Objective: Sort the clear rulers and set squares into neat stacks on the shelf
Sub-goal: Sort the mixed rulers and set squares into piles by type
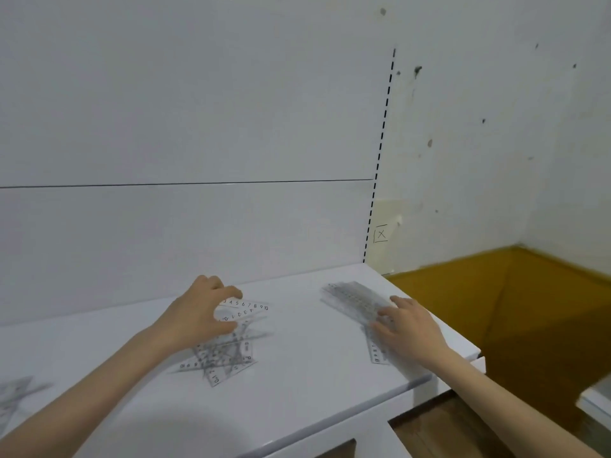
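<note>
the pieces are clear plastic with black printed scales, lying in three groups on the white shelf (pixel 297 375). the left grip (pixel 198 312) has fingers and thumb curled round one set square (pixel 251 310), whose numbered long edge runs left to right, its tip pointing right. just below it lies a jumbled pile (pixel 228 357), pieces crossing at every angle; too tangled to count. to the right, near the shelf's end, a stack of rulers (pixel 353 299) runs diagonally, far-left to near-right. the right grip (pixel 406 328) lies flat on its near end, fingers straight, grasping nothing. a third blurred heap (pixel 15 396) shows at the left edge.
</note>
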Motion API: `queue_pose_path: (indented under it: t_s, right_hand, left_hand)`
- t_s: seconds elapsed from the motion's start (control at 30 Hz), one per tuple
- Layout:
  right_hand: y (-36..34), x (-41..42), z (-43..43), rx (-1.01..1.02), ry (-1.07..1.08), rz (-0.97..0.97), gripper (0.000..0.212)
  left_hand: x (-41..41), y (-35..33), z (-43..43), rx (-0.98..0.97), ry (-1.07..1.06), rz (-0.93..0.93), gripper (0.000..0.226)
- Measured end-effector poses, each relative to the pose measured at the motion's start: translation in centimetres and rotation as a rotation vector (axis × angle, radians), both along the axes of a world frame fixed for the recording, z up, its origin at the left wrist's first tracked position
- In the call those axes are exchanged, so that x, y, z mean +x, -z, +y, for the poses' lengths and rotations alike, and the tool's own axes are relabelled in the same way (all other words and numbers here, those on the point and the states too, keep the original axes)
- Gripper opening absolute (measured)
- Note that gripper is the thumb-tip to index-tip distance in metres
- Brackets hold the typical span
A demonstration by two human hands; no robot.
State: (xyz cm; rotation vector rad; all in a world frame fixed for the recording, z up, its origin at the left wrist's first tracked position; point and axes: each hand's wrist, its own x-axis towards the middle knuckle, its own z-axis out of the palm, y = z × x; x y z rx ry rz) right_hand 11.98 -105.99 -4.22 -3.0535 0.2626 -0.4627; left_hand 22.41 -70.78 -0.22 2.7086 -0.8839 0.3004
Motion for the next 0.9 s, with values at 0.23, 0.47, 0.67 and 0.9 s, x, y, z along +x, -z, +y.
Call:
queue_pose_path:
  t_s: [0.23, 0.47, 0.67, 0.9]
  right_hand:
    - [-2.4, 1.4, 8.0, 0.159, -0.580, -0.182, 0.059]
    - [-0.9, 5.3, 15.8, 0.019, -0.995, -0.400, 0.034]
    - [1.5, 8.5, 16.0, 0.012, -0.758, -0.111, 0.033]
    - [0.3, 9.2, 15.4, -0.161, -0.729, -0.155, 0.021]
  left_hand:
    - [-2.4, -0.3, -0.8, -0.060, 0.044, 0.062, 0.062]
    - [-4.6, -0.6, 3.1, -0.066, -0.011, 0.055, 0.060]
    - [-5.6, 0.4, 10.9, -0.055, -0.273, 0.010, 0.054]
    - [-5.3, 0.9, 15.5, -0.069, -0.356, 0.011, 0.045]
